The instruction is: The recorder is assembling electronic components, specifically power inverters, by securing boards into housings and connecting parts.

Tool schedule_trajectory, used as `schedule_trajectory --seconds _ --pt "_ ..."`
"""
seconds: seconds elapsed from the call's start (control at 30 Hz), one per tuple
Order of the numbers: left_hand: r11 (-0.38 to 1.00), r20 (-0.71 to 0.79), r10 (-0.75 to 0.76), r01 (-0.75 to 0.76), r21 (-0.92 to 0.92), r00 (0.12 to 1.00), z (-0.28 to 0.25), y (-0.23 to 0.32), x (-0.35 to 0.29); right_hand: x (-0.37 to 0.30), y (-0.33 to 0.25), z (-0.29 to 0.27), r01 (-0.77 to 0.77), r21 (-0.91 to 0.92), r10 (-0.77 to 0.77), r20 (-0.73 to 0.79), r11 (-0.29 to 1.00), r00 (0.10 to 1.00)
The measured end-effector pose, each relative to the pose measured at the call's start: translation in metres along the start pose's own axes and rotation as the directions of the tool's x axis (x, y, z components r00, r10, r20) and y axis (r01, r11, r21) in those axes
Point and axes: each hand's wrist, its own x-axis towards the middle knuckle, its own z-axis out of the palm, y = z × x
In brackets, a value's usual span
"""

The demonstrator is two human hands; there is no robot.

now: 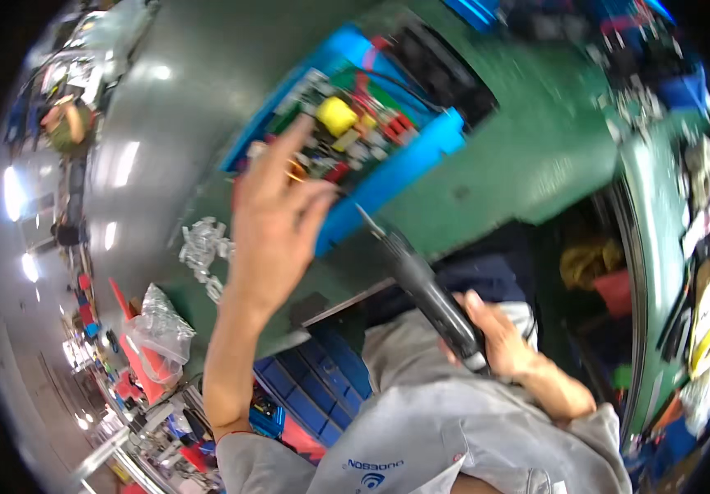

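Atop the green worktable, near its middle and set at a slant — blue open case packed with small parts. Inside it, a green circuit board, a rounded yellow component and red wires toward the far end. Right beside that far end, a black panel, tilted along with the case.

Over the case's near left part, the left hand, palm down, index finger stretched toward the yellow component, thumb parted from it; contact with the parts below impossible to tell through the blur. Just outside the near wall, the slim tip of a black electric screwdriver, aimed up and left at the case. Around its rear part, the right hand, closed in a firm grip, thumb along the barrel.

To the left of the forearm, crumpled silvery scraps on the tabletop, then a clear plastic bag against a red bin. Below the table edge, a dark blue crate. At far left, well apart — another person in an olive top.
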Motion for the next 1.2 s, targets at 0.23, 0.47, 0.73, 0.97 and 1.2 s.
schedule_trajectory --seconds 0.23,0.47,0.73,0.97,1.2 --pt "0.959 0.030 -0.079 0.085 -0.269 0.996 0.006 -0.007 -0.005 -0.006 -0.009 0.004 -0.175 0.239 0.151 0.113 0.955 0.982" --pt "0.943 0.097 -0.055 0.083 -0.321 0.994 -0.005 -0.009 -0.002 -0.003 -0.010 0.005 -0.228 0.203 0.216 0.083 0.952 0.973" --pt "0.952 0.234 -0.039 0.107 -0.287 0.972 -0.017 0.009 -0.010 -0.006 -0.014 0.011 -0.187 0.072 0.189 -0.013 0.980 0.982" --pt "0.961 0.190 -0.005 0.057 -0.271 0.982 -0.008 0.004 -0.018 0.003 0.001 0.008 -0.209 0.171 0.201 0.066 0.963 0.977" --pt "0.982 0.024 0.000 0.004 -0.187 1.000 0.012 0.008 -0.031 -0.006 0.008 -0.004 -0.163 0.166 0.170 -0.026 0.973 0.985"
